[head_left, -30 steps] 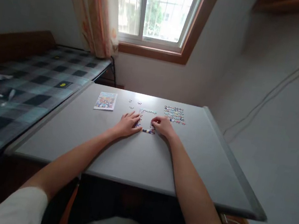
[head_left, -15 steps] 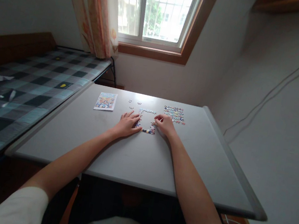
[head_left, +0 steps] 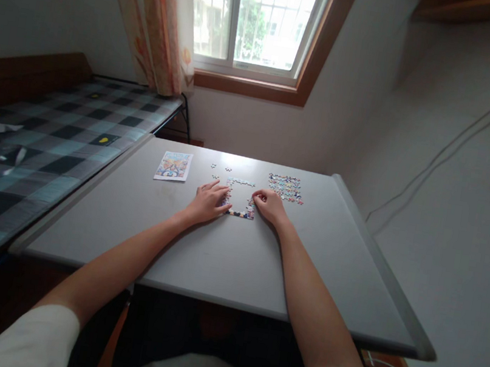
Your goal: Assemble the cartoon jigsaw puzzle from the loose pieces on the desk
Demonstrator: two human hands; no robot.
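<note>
Puzzle frame (head_left: 240,214): on the grey surface (head_left: 215,259), near the middle of its width and toward the far half. Interlocked pieces form a roughly rectangular border, with grey showing inside it. Near edge is dark with spots of colour; far edge is pale blue.

My left hand (head_left: 208,201): palm down, fingers spread and slack, grasping nothing that I can see. Fingertips and thumb rest at the left side of the frame, covering part of that edge.

My right hand (head_left: 270,204): at the right side of the frame, fingers curled, thumb and index drawn together in a pinch at the edge pieces. Cannot tell whether a piece sits between the fingertips; too small at this view. Both forearms reach in from the near edge of the surface.

Around the frame: a block of unplaced pieces (head_left: 285,188) lies in rows beyond my right hand, apart from the border. Three loose pieces (head_left: 215,176) lie beyond my left hand, the closest one just off its fingers. Farther left, a printed picture card (head_left: 173,167) lies flat, colourful, with a pale margin.

Surroundings: checked bed (head_left: 131,111) at left, window (head_left: 268,27) ahead.
</note>
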